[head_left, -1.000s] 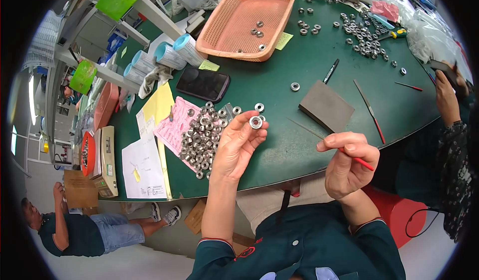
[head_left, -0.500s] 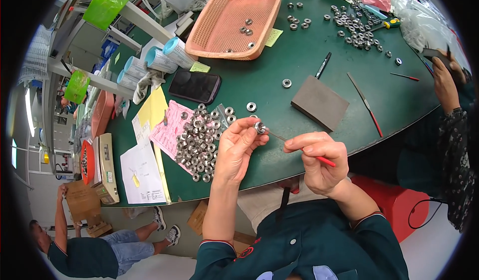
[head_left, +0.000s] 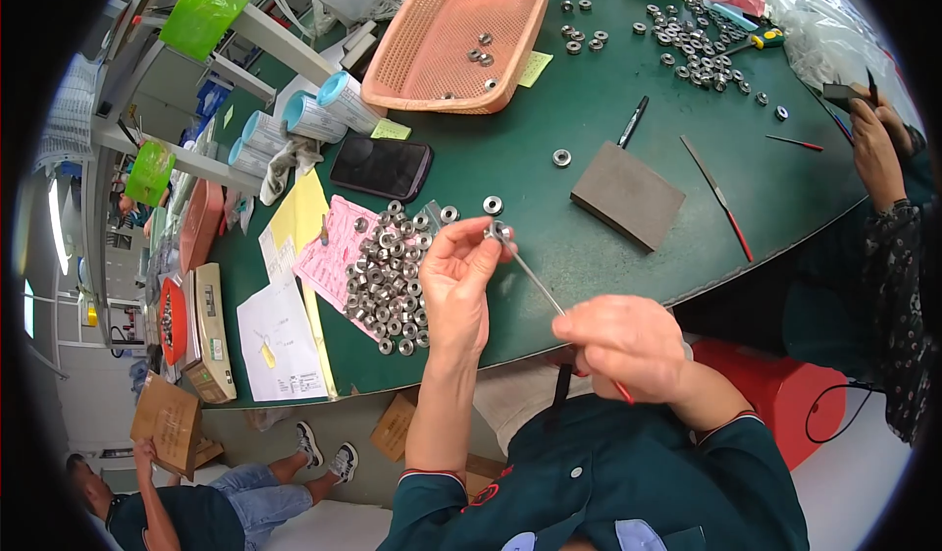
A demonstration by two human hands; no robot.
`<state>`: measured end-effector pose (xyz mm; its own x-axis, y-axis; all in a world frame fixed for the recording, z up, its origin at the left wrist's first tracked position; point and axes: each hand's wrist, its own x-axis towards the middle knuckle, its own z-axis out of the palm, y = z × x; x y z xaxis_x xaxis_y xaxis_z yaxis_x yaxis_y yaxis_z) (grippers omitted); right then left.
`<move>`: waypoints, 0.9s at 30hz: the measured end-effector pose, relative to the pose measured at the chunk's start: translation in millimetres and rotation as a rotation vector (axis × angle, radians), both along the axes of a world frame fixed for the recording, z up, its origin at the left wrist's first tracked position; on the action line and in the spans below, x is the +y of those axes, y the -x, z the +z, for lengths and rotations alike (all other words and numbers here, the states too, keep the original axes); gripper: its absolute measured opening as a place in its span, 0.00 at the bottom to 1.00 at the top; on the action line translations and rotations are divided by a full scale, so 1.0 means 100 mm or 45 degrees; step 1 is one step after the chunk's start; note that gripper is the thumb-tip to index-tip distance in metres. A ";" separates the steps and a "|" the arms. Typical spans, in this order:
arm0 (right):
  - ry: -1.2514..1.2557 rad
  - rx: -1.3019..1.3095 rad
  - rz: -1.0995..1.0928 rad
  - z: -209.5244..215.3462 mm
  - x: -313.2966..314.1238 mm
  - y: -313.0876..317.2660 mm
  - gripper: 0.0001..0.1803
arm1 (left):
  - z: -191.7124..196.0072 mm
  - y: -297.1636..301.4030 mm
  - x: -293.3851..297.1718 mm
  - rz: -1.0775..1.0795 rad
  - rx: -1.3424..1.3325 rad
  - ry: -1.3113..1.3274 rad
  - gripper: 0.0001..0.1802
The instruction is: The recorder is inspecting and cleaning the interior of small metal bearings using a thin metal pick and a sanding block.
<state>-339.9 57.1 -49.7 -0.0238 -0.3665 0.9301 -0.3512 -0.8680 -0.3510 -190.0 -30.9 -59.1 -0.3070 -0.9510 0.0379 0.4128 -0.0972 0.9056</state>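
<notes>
My left hand [head_left: 457,291] is closed, pinching a small shiny metal ring [head_left: 500,229] between thumb and fingertips above the table. Gripped in my right hand [head_left: 628,347] is a thin needle file [head_left: 536,280] with a red handle, which pokes out below the fist. The file's tip meets the ring; how deep it sits in the hole I cannot tell. Just beyond my left fingers lies a loose ring [head_left: 493,205], and another ring [head_left: 561,157] rests farther off. Left of that hand, a heap of similar rings [head_left: 388,286] covers part of a pink sheet [head_left: 329,257].
Beyond my right hand lie a grey-brown block [head_left: 628,196], a black pen [head_left: 634,122] and a red-handled flat file [head_left: 721,203]. An orange basket [head_left: 432,104] holds several rings. A phone [head_left: 381,168] lies left. A co-worker's hands [head_left: 876,154] are at right; another person handles a cardboard box [head_left: 165,421].
My right hand has dropped back toward me, tilting the file more steeply. The ring has turned and shifted slightly left in my left fingers. The person at lower left has lowered the box.
</notes>
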 end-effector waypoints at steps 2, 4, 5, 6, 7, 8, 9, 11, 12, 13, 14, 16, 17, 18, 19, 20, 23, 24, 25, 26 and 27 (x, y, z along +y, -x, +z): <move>0.102 0.101 -0.073 0.08 0.07 0.03 0.08 | -0.04 -0.01 -0.06 0.000 0.062 -0.083 0.12; -0.031 -0.019 -0.066 0.06 0.08 0.09 0.14 | -0.02 -0.03 -0.05 -0.151 0.190 -0.279 0.13; -0.098 -0.170 -0.052 0.02 0.05 0.09 0.16 | -0.01 -0.04 -0.06 -0.234 0.257 -0.361 0.14; -0.146 -0.276 -0.053 0.02 0.05 0.10 0.19 | -0.04 -0.06 -0.07 -0.241 0.255 -0.360 0.14; -0.144 -0.278 -0.060 0.02 0.05 0.11 0.19 | -0.08 -0.09 -0.08 -0.356 0.407 -0.481 0.15; -0.123 -0.283 -0.071 0.02 0.05 0.12 0.17 | -0.11 -0.10 -0.09 -0.466 0.559 -0.604 0.16; -0.102 -0.288 -0.081 0.01 0.05 0.12 0.15 | -0.12 -0.09 -0.08 -0.498 0.619 -0.688 0.17; -0.090 -0.272 -0.112 -0.01 0.01 0.10 0.15 | -0.12 -0.06 -0.07 -0.532 0.689 -0.758 0.18; -0.079 -0.254 -0.141 -0.02 0.00 0.09 0.15 | -0.11 -0.04 -0.06 -0.564 0.762 -0.828 0.18; -0.078 -0.256 -0.144 -0.02 0.01 0.09 0.15 | -0.10 -0.03 -0.06 -0.567 0.759 -0.829 0.18; -0.109 -0.221 -0.149 -0.02 0.01 0.10 0.13 | -0.09 -0.01 -0.04 -0.576 0.796 -0.877 0.18; -0.139 -0.187 -0.156 -0.03 0.01 0.11 0.12 | -0.09 0.00 -0.03 -0.587 0.832 -0.927 0.18; -0.108 -0.207 -0.170 -0.04 -0.01 0.10 0.13 | -0.11 0.00 -0.02 -0.606 0.822 -0.915 0.18; -0.077 -0.226 -0.184 -0.05 -0.03 0.10 0.15 | -0.12 0.00 -0.02 -0.625 0.811 -0.903 0.19; -0.077 -0.227 -0.187 -0.06 -0.04 0.11 0.15 | -0.11 0.02 -0.02 -0.627 0.810 -0.904 0.19; -0.084 -0.212 -0.189 -0.06 -0.05 0.11 0.16 | -0.10 0.03 -0.02 -0.619 0.770 -0.866 0.19; -0.095 -0.216 -0.183 -0.03 -0.01 0.10 0.17 | -0.10 0.02 -0.02 -0.600 0.739 -0.830 0.19; -0.100 -0.236 -0.175 -0.01 0.01 0.10 0.17 | -0.11 0.01 -0.03 -0.588 0.747 -0.833 0.19; -0.082 -0.244 -0.146 0.01 0.02 0.10 0.18 | -0.10 0.00 -0.05 -0.588 0.745 -0.834 0.19; -0.084 -0.244 -0.148 0.00 0.02 0.10 0.18 | -0.08 0.00 -0.05 -0.589 0.712 -0.812 0.19; -0.082 -0.238 -0.153 0.00 0.01 0.10 0.17 | -0.06 0.01 -0.05 -0.589 0.679 -0.789 0.19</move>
<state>-350.2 58.3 -50.0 -0.2405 -0.4090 0.8803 -0.3745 -0.7976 -0.4729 -190.5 -35.5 -65.6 -0.7477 -0.6362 -0.1900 0.5579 -0.7572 0.3398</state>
